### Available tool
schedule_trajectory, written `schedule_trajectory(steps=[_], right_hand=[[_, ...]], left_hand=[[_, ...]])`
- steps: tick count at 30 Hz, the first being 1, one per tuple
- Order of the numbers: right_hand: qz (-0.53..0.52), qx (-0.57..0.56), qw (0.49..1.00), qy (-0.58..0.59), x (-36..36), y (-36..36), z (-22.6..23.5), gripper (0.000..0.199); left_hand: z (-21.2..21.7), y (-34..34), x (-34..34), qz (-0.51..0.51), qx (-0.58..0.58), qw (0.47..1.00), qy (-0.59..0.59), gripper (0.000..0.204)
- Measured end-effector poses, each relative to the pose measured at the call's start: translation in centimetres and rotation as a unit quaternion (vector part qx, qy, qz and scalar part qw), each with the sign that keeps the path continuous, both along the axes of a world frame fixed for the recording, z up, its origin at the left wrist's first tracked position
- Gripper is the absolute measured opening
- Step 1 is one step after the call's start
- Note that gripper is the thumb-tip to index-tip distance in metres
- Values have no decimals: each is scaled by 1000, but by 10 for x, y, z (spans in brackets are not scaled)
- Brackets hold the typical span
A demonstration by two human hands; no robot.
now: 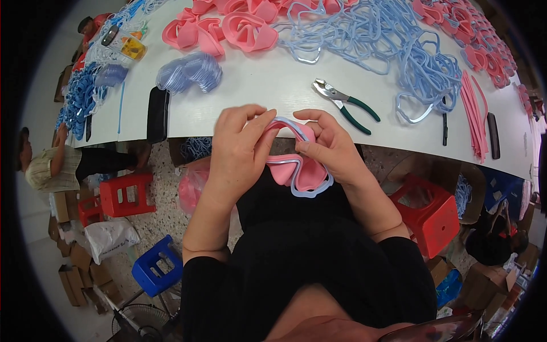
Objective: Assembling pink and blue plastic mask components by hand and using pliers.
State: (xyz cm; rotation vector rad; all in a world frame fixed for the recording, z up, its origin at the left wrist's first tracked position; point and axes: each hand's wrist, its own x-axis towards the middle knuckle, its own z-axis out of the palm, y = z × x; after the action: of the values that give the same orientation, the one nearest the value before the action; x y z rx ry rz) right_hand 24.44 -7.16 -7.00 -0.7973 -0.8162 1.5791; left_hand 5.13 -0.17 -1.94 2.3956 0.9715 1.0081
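Between my two hands, at the table's front edge, is a soft pink goggle skirt (312, 174) with a light blue frame ring (329, 184) partly around its rim. My left hand (238, 151) pinches the upper left rim of the skirt, fingers closed. On the other side my right hand (336, 147) grips the upper right rim between thumb and bent fingers. Part of the rim is hidden under the fingertips. Just beyond my hands lie pliers (345, 104) with dark green handles, and a stack of clear lenses (191, 72).
Pink skirts (248, 31) and tangled light blue frames (370, 34) fill the table's far side. A black case (158, 114) lies left, pink strips (474, 117) right. Red stools (427, 214) and a blue stool (156, 266) stand below. Another person (54, 165) sits at left.
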Motion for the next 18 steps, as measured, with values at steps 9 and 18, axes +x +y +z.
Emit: schedule_trajectory(steps=[9,18], right_hand=[[80,34,995,-39,19,-7,7,58],[10,52,998,26,17,-9,-10,50]], left_hand=[[19,34,1,-267,52,958,87,33],[7,35,-5,-167,-12,984,65,20]])
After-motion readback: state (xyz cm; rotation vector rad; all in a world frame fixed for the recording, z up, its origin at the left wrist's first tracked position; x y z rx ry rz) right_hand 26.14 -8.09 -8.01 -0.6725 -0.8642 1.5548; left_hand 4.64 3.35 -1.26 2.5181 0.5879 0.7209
